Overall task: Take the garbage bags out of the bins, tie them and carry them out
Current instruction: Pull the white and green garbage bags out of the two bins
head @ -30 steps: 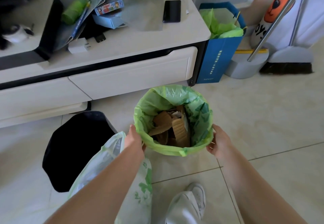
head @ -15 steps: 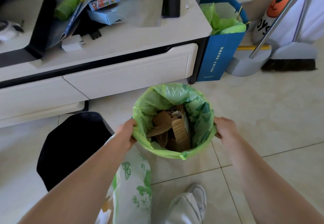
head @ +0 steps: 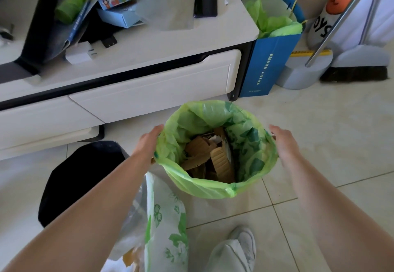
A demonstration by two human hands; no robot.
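the task looks early: one green garbage bag [head: 215, 143] of cardboard scraps [head: 210, 158] sits in its bin on the floor [head: 319, 135], untied, both hands, left hand [head: 149, 141] and right hand [head: 284, 141], spread at its rim, while one white leaf-printed bag [head: 164, 224] hangs under the left arm, not carried out.

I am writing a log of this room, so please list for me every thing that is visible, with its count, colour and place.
green garbage bag: 1, green, lining the bin, cardboard inside
printed bag: 1, white-green, under left arm
black bin: 1, black, floor left
cabinet: 1, white, behind
phone: 1, black, cabinet top
charger: 1, white, cabinet top
blue paper bag: 1, blue, beside cabinet
broom: 1, grey, right
shoe: 1, white, bottom
left hand: at bag rim
right hand: beside bag rim
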